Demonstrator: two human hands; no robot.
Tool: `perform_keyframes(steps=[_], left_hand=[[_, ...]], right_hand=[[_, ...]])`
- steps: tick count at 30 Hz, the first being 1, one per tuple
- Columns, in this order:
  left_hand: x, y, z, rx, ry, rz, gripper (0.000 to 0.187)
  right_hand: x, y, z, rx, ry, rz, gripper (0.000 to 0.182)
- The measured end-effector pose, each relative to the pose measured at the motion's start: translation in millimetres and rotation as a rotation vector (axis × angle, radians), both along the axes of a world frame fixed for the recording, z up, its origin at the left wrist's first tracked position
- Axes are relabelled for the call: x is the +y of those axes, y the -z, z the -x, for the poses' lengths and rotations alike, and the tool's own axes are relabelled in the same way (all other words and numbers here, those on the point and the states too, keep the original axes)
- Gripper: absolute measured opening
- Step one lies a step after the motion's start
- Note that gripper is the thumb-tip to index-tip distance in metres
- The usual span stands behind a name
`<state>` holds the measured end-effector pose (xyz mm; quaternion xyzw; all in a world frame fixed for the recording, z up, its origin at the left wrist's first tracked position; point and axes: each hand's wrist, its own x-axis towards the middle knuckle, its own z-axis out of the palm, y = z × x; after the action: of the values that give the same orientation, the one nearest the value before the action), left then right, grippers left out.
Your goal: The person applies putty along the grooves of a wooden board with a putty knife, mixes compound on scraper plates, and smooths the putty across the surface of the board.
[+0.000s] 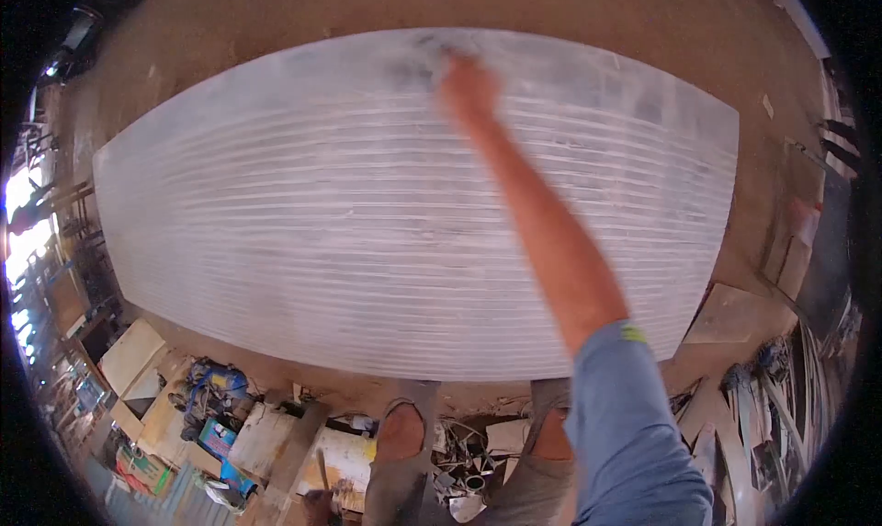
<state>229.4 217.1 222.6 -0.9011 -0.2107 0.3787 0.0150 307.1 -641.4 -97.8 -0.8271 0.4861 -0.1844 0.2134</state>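
A large grey-white panel (367,223) with long parallel ridges lies flat across the middle of the view. My right hand (467,87) reaches to its far edge, blurred by motion, with the fingers drawn together over a smooth band smudged with dark grey. What the fingers hold, I cannot tell. Low in the view, beside my left leg, my left hand (318,505) shows partly, in shadow. It is closed at the lower end of a thin wooden stick (322,471).
Brown floor (276,16) surrounds the panel. My sandalled feet (401,429) stand at its near edge. Left of them are a blue machine (219,379), boxes and boards. Scrap metal (464,462) lies between my legs, and long strips (781,416) are piled at the right.
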Motion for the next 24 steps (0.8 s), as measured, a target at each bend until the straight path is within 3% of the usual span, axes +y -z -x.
perform_keyframes(steps=[1, 2, 4, 6, 7, 8, 9, 10, 11, 12, 13, 14, 15, 16, 17, 18, 19, 20, 22, 23, 24], left_hand=[[-18, 9, -12, 0.029, 0.173, 0.032, 0.022], [-37, 22, -27, 0.063, 0.350, 0.067, 0.020], [-72, 37, -47, 0.013, 0.370, 0.199, 0.020], [-81, 29, -71, -0.002, 0.403, 0.321, 0.021], [-82, 19, -76, 0.026, 0.253, 0.313, 0.021], [-81, 16, -81, 0.051, 0.105, 0.305, 0.021], [-72, 13, -86, 0.073, 0.114, 0.309, 0.021], [-46, 7, -93, 0.139, 0.204, 0.194, 0.021], [-14, 0, -97, 0.199, 0.292, 0.076, 0.021], [11, -4, -98, 0.252, 0.378, -0.042, 0.022], [27, -6, -97, 0.258, 0.383, -0.044, 0.022], [40, -6, -96, 0.255, 0.381, -0.120, 0.022], [47, 0, -99, 0.247, 0.383, -0.190, 0.023], [54, 13, -111, 0.245, 0.399, -0.196, 0.023], [59, 20, -122, 0.322, 0.781, -0.020, 0.021], [63, 26, -133, 0.314, 1.188, 0.146, 0.020], [24, 29, -135, 0.295, 0.729, 0.171, 0.018], [-67, 23, -133, 0.169, 0.285, 0.198, 0.016], [-165, 15, -136, 0.156, 0.463, 0.336, 0.016], [-194, 2, -144, 0.239, 0.474, 0.145, 0.017], [-176, 1, -151, 0.229, 0.492, 0.143, 0.017]], right_hand=[[50, -3, -39, 0.090, -0.148, -0.240, 0.025], [114, -14, -58, 0.061, -0.327, -0.169, 0.028], [199, -70, -58, 0.053, -0.498, -0.609, 0.035], [235, -80, -6, -0.297, -0.433, -0.462, 0.045], [224, -80, 37, -0.230, -0.388, -0.440, 0.052], [206, -75, 88, 0.034, -0.273, -0.367, 0.051], [177, -56, 150, 0.090, -0.142, -0.304, 0.049], [146, -20, 223, 0.246, -0.009, -0.068, 0.046], [106, -5, 289, 0.532, 0.129, 0.013, 0.042], [57, -1, 342, 0.263, 0.372, 0.006, 0.042], [24, -27, 360, 0.191, 0.575, -0.006, 0.044], [4, -32, 373, 0.295, 0.616, -0.163, 0.045], [1, 0, 368, 0.215, 0.671, -0.153, 0.043], [16, -5, 322, 0.400, 0.592, -0.371, 0.042], [57, 11, 273, 0.260, 0.506, -0.131, 0.040], [104, 22, 219, 0.202, 0.439, -0.108, 0.037], [142, -22, 159, 0.071, 0.342, -0.211, 0.034], [191, -23, 127, -0.022, 0.155, -0.196, 0.033], [225, -99, 103, -0.022, -0.077, -0.645, 0.041], [230, -87, 120, -0.148, 0.028, -0.500, 0.045], [229, -71, 149, -0.272, 0.121, -0.343, 0.049]])
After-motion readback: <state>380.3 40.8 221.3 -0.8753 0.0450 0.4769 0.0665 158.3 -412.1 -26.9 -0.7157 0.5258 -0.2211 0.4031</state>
